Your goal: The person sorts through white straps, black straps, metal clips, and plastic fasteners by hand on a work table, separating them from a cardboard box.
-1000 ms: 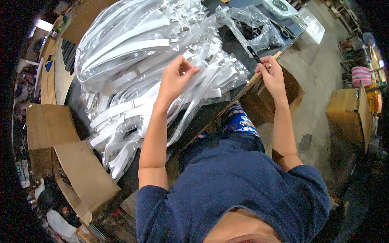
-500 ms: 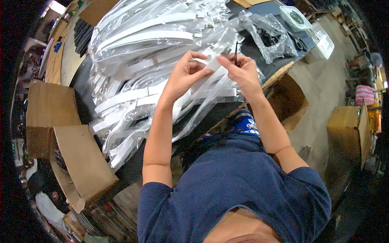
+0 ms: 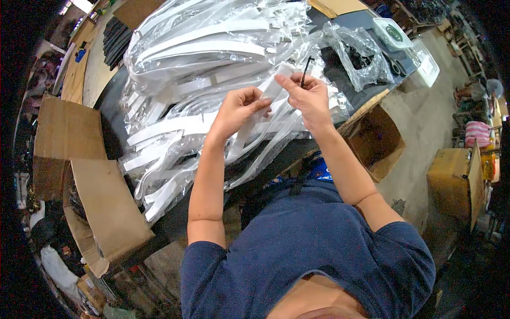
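Observation:
Both of my hands are over a heap of white straps in clear plastic sleeves (image 3: 202,53). My left hand (image 3: 240,110) is closed in a pinch on a white strap (image 3: 285,69), partway along it. Close to that strap's upper end, my right hand (image 3: 309,101) grips it between thumb and finger. A thin black stick-like tool (image 3: 306,69) is also held in my right hand, its tip pointing up; its lower part is hidden by the fingers. Other sleeved straps lie beneath and around both hands.
On the dark table lie a crumpled plastic bag of black pieces (image 3: 361,58), black-handled scissors (image 3: 396,66) and a white plastic tub (image 3: 392,33). Open cardboard boxes stand at the left (image 3: 109,204) and below the table edge at right (image 3: 380,143). Dark strips (image 3: 115,40) lie back left.
My left hand has slid down and left along the strap, away from its upper end. My right hand has shifted slightly left and down, keeping the black tool.

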Available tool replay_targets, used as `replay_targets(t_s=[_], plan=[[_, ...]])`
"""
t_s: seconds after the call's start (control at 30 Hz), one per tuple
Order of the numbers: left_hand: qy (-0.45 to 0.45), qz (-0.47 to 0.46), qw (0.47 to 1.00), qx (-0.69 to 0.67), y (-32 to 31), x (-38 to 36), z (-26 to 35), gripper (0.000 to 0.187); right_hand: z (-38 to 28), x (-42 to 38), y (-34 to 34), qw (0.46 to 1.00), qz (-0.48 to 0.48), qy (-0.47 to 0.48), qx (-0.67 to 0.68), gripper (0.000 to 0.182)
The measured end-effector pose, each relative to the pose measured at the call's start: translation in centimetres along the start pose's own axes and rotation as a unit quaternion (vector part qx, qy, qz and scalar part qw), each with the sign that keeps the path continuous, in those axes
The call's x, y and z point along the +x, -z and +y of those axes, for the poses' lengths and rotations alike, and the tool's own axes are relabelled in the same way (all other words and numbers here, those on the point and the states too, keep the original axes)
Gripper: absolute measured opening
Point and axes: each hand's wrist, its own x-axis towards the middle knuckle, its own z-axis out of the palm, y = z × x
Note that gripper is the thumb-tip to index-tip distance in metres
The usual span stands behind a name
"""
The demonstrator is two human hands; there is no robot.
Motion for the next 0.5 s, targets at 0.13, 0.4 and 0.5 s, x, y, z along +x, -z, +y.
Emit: replay_targets(t_s=[0.13,0.4,0.5], plan=[[-0.004,0.019,1.000,-0.018,0.1,-0.1,0.1,0.014,1.7,-0.8,-0.4,0.998,-0.009,0.023,-0.050,0.017],[-0.044,-0.020,0.999,-0.018,0.9,-0.6,1.0,0.018,1.6,-1.5,-1.0,0.989,-0.060,0.069,-0.112,0.017],[-0.063,0.007,0.998,-0.016,1.4,0.2,1.8,0.029,2.9,-1.4,-0.8,0.977,-0.061,0.122,-0.166,0.017]])
